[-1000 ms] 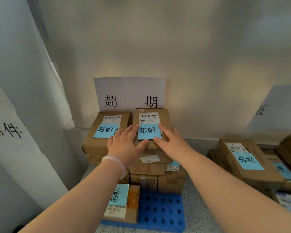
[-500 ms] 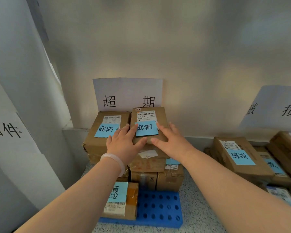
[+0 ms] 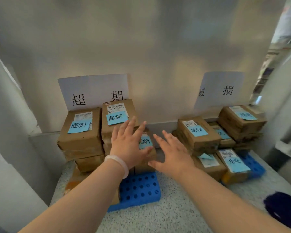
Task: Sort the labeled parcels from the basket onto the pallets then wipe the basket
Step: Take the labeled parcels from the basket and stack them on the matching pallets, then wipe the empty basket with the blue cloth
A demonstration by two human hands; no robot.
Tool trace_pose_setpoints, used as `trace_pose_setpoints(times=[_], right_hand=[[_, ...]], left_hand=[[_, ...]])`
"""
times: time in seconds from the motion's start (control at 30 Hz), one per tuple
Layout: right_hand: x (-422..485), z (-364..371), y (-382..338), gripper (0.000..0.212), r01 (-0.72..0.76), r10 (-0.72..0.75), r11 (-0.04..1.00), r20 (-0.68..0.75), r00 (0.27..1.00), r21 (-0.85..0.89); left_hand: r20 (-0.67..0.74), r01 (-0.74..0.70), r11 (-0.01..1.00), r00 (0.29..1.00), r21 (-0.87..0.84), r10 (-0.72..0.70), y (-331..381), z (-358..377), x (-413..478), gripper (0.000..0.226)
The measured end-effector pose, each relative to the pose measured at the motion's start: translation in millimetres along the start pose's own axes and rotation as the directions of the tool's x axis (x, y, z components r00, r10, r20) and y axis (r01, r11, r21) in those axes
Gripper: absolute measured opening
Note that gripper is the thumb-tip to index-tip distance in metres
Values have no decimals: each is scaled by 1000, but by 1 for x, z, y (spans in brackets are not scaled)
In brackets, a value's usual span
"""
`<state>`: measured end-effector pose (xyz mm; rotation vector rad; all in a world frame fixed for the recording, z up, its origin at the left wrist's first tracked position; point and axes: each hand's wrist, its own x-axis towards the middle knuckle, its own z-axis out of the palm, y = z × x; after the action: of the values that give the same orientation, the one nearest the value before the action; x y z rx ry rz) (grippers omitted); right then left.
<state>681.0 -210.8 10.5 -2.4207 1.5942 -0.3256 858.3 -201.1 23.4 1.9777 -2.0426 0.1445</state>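
Left grip (image 3: 129, 145) and right grip (image 3: 173, 153) are spread, holding nothing; labeled parcel (image 3: 118, 111) sits just beyond the left grip, blue pallet (image 3: 139, 189) below.

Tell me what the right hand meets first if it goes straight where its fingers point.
Right hand: likely the wall straight ahead, with nothing before it; depth is unclear.

Brown cardboard parcels (image 3: 81, 137) bearing blue handwritten notes lie stacked flat on a blue perforated pallet (image 3: 139, 187). Right of that pallet, more labeled parcels (image 3: 198, 133) pile on a second blue pallet (image 3: 254, 165).
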Motion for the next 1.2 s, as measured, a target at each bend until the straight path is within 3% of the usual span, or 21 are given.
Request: trace_pose_setpoints(times=[0.2, 0.47, 0.57, 0.8, 0.93, 1.03, 1.2], right_hand=[[-93, -16, 59, 90, -138, 136, 990, -48, 990, -32], [-263, -47, 153, 90, -389, 380, 914, -92, 920, -119], [-348, -59, 190, 91, -514, 511, 843, -59, 857, -160], [-532, -78, 254, 91, -728, 712, 675, -155, 685, -121], [-609, -81, 280, 93, -839, 822, 540, -167, 544, -73], [-641, -79, 299, 92, -875, 864, 481, -142, 484, -53], [-661, -77, 353, 87, -891, 884, 452, -119, 453, -40]], left_hand=[[99, -204, 978, 973, -32, 207, 95, 17, -38, 88], [160, -442, 879, 868, -182, 470, 268, 37, -117, 85], [201, -564, 804, 779, -187, 593, 345, 44, -159, 86], [189, -718, 628, 600, -302, 777, 505, 54, -260, 86], [200, -781, 533, 494, -326, 846, 564, 69, -308, 87], [206, -799, 498, 454, -337, 867, 599, 77, -323, 85], [256, -791, 489, 419, -367, 871, 651, 107, -328, 80]])
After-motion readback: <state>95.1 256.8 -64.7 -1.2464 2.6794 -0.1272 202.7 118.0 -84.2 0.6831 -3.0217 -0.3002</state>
